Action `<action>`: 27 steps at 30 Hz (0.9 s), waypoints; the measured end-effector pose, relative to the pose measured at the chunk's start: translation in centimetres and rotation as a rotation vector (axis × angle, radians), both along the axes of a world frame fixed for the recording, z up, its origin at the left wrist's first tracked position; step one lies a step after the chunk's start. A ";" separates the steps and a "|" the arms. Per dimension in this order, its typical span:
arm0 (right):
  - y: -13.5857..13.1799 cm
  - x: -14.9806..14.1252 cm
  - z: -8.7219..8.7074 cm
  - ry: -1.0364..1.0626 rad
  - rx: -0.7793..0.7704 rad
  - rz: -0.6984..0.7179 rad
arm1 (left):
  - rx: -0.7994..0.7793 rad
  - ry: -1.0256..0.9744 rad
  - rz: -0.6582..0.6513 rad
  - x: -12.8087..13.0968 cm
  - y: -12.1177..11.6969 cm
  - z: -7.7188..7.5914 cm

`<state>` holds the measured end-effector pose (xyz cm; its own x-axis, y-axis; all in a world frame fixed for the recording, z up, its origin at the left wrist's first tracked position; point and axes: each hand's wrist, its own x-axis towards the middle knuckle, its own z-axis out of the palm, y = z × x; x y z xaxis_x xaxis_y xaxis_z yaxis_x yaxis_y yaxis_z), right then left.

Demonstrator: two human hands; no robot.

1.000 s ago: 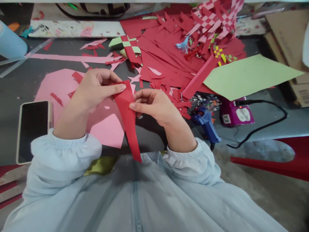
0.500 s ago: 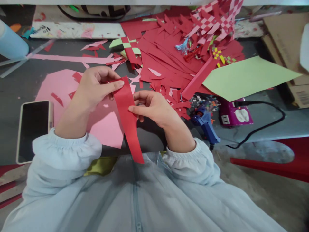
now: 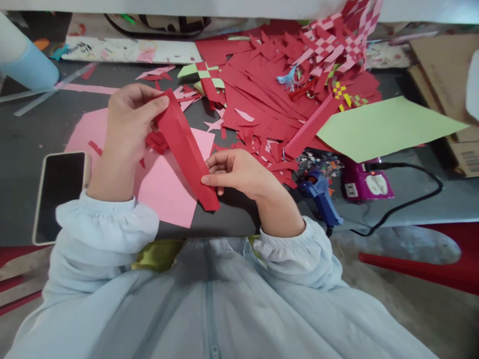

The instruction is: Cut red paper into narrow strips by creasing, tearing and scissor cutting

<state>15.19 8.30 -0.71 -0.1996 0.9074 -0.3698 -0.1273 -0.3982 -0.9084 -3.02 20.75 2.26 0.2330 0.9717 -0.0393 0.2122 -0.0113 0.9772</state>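
A red paper strip (image 3: 183, 147) slants between my two hands, with a crease running along its length. My left hand (image 3: 132, 117) pinches its upper end between thumb and fingers. Lower down, my right hand (image 3: 234, 172) grips the strip's right edge, thumb on top and fingers behind. Beneath the strip lies a pink paper sheet (image 3: 168, 192) with small red scraps on it. Beyond my hands spreads a pile of red paper (image 3: 258, 94), with cut scraps along its near side.
At the left lie a phone (image 3: 62, 197) and a blue-and-white bottle (image 3: 30, 60). To the right are a blue glue gun (image 3: 322, 199), a purple power box (image 3: 368, 182) with a black cable, a green paper sheet (image 3: 389, 124) and cardboard (image 3: 445, 65). Red-and-pink woven pieces (image 3: 333, 42) rest at the back.
My left hand has moved up and left with the strip's upper end. My right hand now holds nearer the lower end, and the strip slants more. The view has shifted slightly.
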 end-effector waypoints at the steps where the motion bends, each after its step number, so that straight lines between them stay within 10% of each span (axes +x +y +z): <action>1: 0.0 0.0 0.0 0.003 -0.013 0.010 | -0.010 0.004 0.004 -0.1 0.1 0.0; 19: -0.2 0.1 0.4 -0.015 0.028 0.251 | -0.168 -0.067 -0.112 -0.4 0.0 0.0; 27: 0.3 0.0 0.0 -0.021 0.203 -0.226 | -0.228 0.023 -0.402 1.4 -1.9 -0.3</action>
<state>15.17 8.63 -0.76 0.0216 0.9838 -0.1777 -0.1729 -0.1714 -0.9699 -1.64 18.86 2.01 0.5860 0.7704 -0.2510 0.2569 0.1171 0.9593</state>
